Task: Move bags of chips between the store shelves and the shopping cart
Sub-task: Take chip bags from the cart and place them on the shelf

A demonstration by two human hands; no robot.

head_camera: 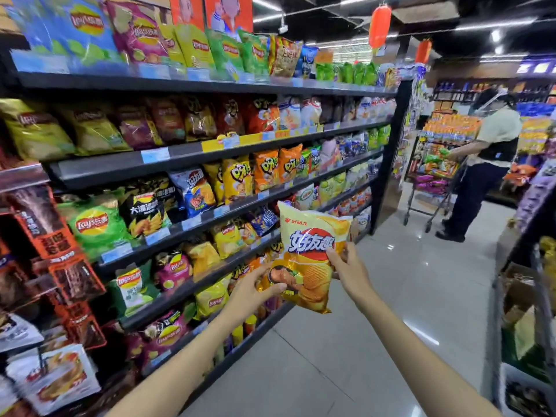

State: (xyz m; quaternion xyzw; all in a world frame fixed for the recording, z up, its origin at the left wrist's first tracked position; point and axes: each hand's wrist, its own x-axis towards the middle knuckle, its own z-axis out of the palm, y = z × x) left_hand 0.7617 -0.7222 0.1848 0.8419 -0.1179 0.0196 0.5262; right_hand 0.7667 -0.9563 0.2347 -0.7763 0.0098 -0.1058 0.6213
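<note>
Both hands hold up one yellow chip bag (310, 254) in the aisle. The left hand (255, 288) grips its bottom corner, and the right hand (349, 267) pinches its side. Shelves (192, 155) full of chip bags stand just beside it. Far off, another person (484, 164) stands at a shopping cart (433, 188).
</note>
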